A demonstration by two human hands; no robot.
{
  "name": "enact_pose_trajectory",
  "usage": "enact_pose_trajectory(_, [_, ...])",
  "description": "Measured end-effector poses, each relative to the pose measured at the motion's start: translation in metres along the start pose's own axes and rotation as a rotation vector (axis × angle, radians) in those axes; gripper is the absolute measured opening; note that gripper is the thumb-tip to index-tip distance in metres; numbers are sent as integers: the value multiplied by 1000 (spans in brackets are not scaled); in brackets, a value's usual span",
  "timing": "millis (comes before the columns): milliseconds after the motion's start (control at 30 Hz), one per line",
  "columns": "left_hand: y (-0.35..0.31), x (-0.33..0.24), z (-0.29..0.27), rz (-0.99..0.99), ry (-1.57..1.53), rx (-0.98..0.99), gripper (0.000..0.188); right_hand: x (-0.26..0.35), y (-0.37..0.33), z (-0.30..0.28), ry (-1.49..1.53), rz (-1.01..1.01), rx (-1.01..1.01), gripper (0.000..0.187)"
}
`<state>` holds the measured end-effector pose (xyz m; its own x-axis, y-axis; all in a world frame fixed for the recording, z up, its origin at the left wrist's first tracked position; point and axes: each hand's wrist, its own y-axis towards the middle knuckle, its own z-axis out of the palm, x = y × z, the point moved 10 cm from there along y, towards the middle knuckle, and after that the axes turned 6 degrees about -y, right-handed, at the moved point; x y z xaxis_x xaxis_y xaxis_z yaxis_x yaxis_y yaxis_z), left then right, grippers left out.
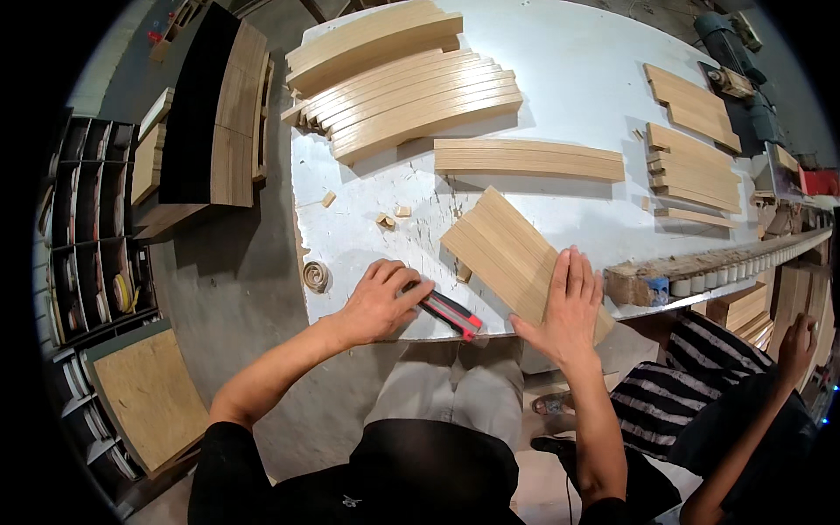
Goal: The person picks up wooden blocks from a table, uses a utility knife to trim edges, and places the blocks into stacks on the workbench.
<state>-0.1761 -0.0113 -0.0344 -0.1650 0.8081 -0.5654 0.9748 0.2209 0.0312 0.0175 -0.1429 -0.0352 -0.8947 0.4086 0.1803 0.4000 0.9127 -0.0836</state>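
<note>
Near the front edge of the white table, my left hand [385, 302] has its fingers and thumb closed around one end of a red and black utility knife [452, 313]. The knife's other end points toward the table's front edge. To its right, my right hand [570, 308] lies flat on a slanted block of wooden strips [503, 247], fingers stretched out and thumb apart. The strips sit side by side, and their near end reaches the table edge, partly under my palm. Small wood offcuts [385, 220] and a coiled roll of tape or strip [316, 276] lie to the left.
Curved wooden pieces [420, 96] are stacked at the back left, with a straight strip bundle [529, 160] beside them. More cut pieces [694, 168] lie at the right. A roller rail [717, 271] borders the right front. Another person's hand [796, 350] shows at far right.
</note>
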Motion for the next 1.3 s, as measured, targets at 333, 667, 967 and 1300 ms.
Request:
enact_pose_trajectory(333, [-4,35,-35,-109,189,-34,41,31,-5,6,-100,-227,-25,69])
enact_pose_trajectory(667, [-21,67,-20,-684,-75,-249,33,47,17,0,65,-179,-29,71])
enact_pose_trajectory(967, [-21,78,-13,-934,-276,-329,52,69,43,-1,150,-185,-46,71])
enact_pose_trajectory(1300, [41,80,-61,-613,-487,-551,38,22,24,-33,151,-78,-209,47])
